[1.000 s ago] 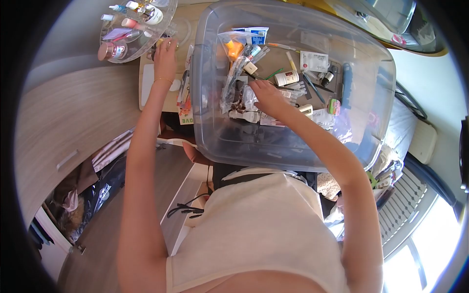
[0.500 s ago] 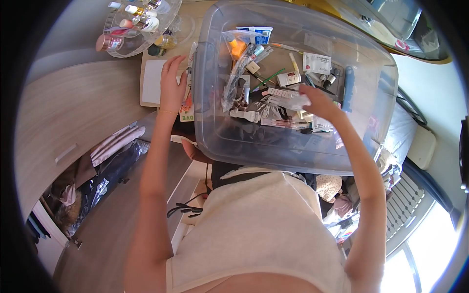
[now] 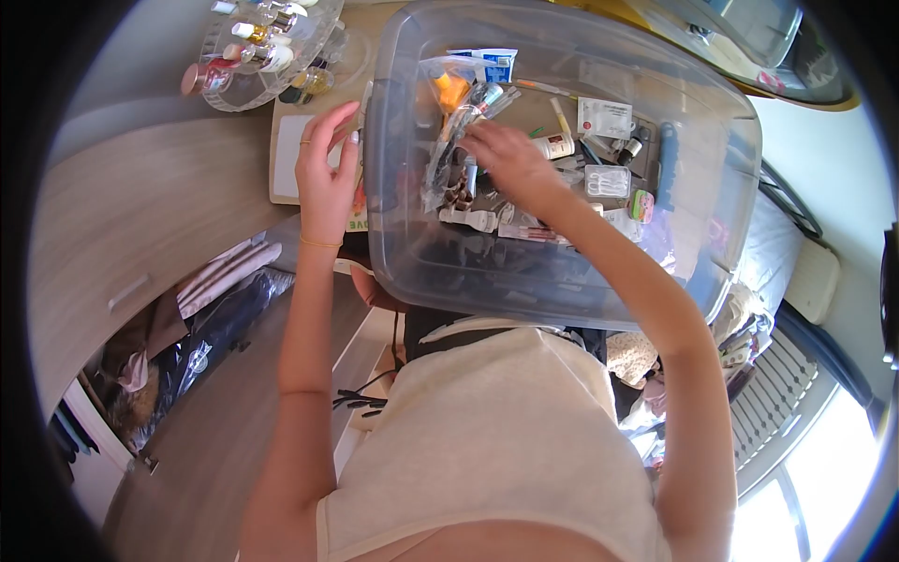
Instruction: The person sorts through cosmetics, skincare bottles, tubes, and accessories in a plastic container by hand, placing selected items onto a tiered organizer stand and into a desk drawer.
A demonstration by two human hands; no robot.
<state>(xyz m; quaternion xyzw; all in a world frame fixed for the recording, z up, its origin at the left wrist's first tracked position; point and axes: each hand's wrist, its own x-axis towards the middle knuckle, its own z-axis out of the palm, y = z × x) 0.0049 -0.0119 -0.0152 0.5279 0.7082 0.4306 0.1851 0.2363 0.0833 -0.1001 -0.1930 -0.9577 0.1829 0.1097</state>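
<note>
My right hand reaches into a large clear plastic bin, its fingers pointing down beside a clear plastic bag of small items. Those fingertips are partly hidden and blurred, so I cannot tell if they grip anything. Near this hand lie a white bottle, a small clear case with white pieces and a pink-and-green item. A white tube-like item lies below it. Outside the bin's left wall, my left hand is open, fingers apart and slightly curved, holding nothing.
At the upper left stands a clear tiered stand with several bottles. Inside the bin are also a blue-and-white tube, a white packet and a dark little bottle. A gold-framed mirror is at the upper right.
My right hand has moved left across the bin, away from the clear plastic thing at its fingers. The small clear case and pink-and-green item now show. My left hand stays beside the bin.
</note>
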